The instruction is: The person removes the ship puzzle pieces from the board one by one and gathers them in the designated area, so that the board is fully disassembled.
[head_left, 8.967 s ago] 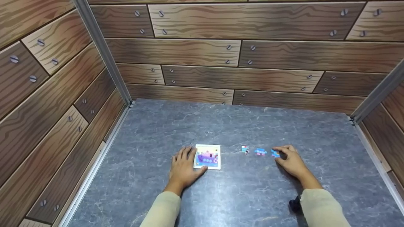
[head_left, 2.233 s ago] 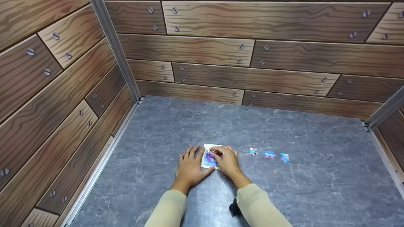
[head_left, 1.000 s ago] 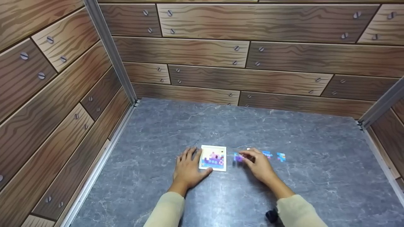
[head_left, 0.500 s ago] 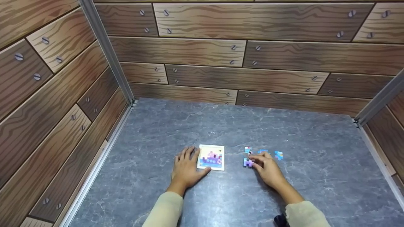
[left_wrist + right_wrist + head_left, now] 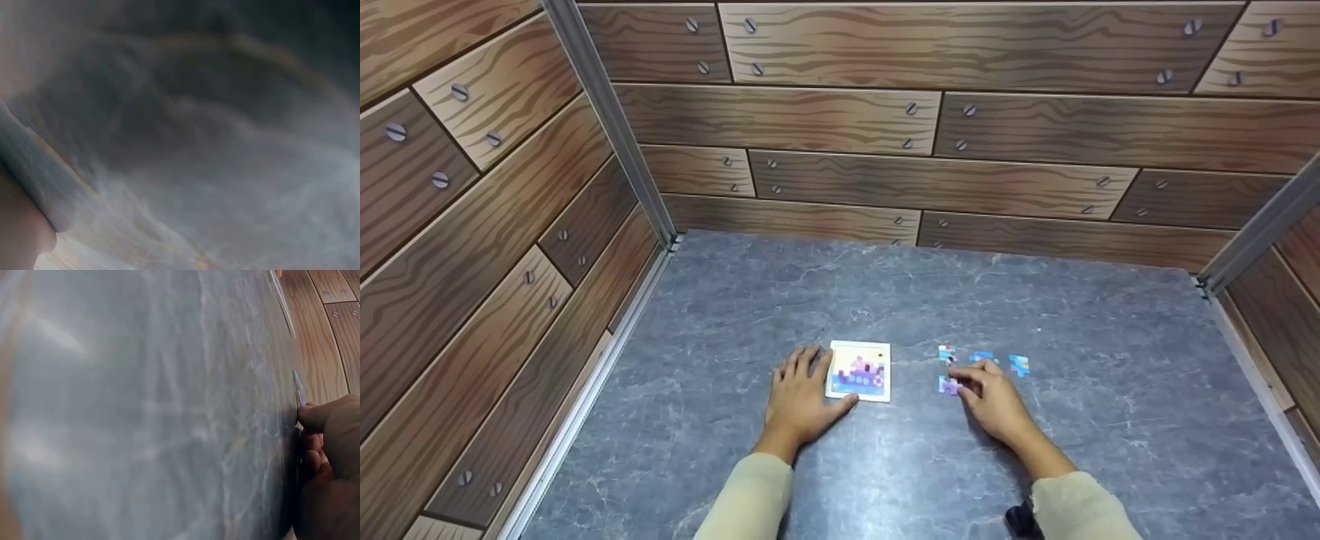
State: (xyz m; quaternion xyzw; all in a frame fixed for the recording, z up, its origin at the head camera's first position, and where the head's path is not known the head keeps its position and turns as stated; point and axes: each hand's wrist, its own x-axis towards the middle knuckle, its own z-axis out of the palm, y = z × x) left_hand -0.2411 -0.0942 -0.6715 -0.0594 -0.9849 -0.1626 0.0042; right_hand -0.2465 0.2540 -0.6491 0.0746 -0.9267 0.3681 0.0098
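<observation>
In the head view my left hand (image 5: 795, 401) rests at the left edge of a small white-framed jigsaw puzzle (image 5: 861, 346), its fingers spread and the thumb on the lower border. The puzzle shows a pink and purple ship. To its right, my right hand (image 5: 994, 397) pinches a purple and blue puzzle piece (image 5: 948, 385) low over the table. The right wrist view has that piece (image 5: 298, 389) edge-on at the thumb tip. Just beyond my right fingers lie a blue, white and red piece (image 5: 946, 352) and a blue piece (image 5: 982, 356), the latter partly hidden by the hand.
Another blue and orange piece (image 5: 1019, 364) lies right of my right hand. The grey marbled table (image 5: 780, 292) is walled by wood-print panels (image 5: 840, 120). A dark object (image 5: 1021, 519) sits at the right sleeve. The left wrist view is mostly blur.
My right hand was over the puzzle about two seconds ago. It has carried the purple piece right, down beside the loose pieces. My left hand has stayed at the frame.
</observation>
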